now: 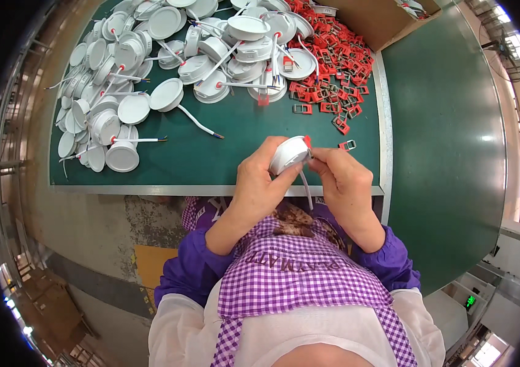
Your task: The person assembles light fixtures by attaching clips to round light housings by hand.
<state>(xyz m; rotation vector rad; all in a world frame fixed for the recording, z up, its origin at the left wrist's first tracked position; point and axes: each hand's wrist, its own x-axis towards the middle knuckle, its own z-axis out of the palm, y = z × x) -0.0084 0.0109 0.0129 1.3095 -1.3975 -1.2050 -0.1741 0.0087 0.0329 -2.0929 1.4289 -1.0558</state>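
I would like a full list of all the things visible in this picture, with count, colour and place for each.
round lamp housing: one, white, held in both hands above the table's near edge
cable: one, white, hanging down from the held housing
lamp housings pile: many, white with white cables, far left and middle of the table
clips pile: many, red and grey, far right of the table
single clip: one, red and grey, on the table just right of the hands
cardboard box: one, brown, far right corner
table: one, green top, pale rim
apron: one, purple-white check, on the person
left hand: holds the housing
right hand: fingers at the housing's right edge
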